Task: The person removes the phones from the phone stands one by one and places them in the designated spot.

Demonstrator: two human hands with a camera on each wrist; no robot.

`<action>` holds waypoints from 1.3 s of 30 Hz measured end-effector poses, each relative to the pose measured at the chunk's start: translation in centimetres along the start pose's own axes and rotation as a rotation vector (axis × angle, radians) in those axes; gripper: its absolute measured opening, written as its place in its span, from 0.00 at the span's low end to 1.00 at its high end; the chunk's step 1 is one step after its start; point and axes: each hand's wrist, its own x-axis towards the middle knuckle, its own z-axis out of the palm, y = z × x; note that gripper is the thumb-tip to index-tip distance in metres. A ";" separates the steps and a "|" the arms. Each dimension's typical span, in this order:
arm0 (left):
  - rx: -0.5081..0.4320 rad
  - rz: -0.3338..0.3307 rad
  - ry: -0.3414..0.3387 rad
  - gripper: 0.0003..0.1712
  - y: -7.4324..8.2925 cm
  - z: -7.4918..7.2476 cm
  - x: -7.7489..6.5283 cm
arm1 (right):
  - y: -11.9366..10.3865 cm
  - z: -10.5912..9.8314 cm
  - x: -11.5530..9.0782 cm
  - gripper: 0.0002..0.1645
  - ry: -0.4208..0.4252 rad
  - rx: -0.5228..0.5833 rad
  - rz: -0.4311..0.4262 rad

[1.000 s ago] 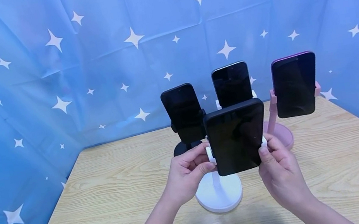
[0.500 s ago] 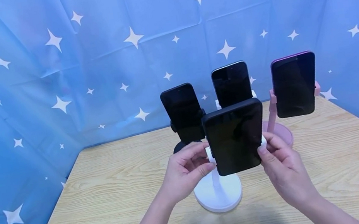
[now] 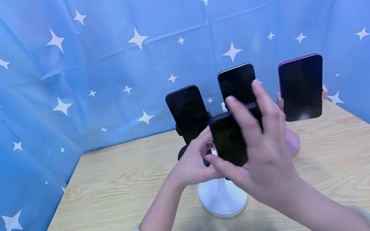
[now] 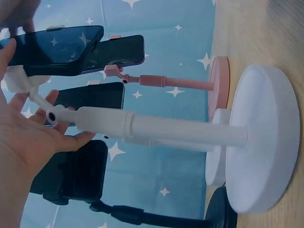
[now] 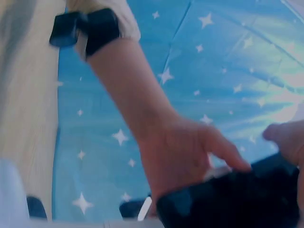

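A black phone [image 3: 228, 141] with a dark screen sits in the clamp of the front white phone stand [image 3: 224, 202]. My left hand [image 3: 192, 166] holds the left side of that clamp. In the left wrist view its fingers spread behind the stand's neck, near the white clamp [image 4: 18, 80]. My right hand [image 3: 267, 153] is in front of the screen, fingers spread and slightly blurred, hiding the phone's right part. Seen from the right wrist, the left hand [image 5: 175, 152] is at the far side of the dark phone.
Behind stand three more phones in stands: one phone [image 3: 188, 113] in a black stand, one [image 3: 237, 83] in a white stand, and one [image 3: 302, 88] in a pink stand. The wooden table [image 3: 119, 206] meets a blue starry curtain [image 3: 111, 82].
My right hand has let go of the clamp's right side and moved up and left, across the phone's screen. The left hand stays at the clamp's left side.
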 end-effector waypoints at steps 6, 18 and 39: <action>-0.006 0.001 -0.044 0.24 -0.8 0.0 0.6 | -7.0 -0.5 4.4 0.35 0.067 -0.157 -0.039; -0.151 0.075 -0.127 0.17 -1.4 -0.6 1.3 | -6.2 -0.1 4.5 0.33 0.116 -0.135 -0.035; -0.196 0.097 -0.205 0.18 -1.6 -1.0 1.8 | -5.7 -0.3 5.1 0.31 0.034 -0.075 0.010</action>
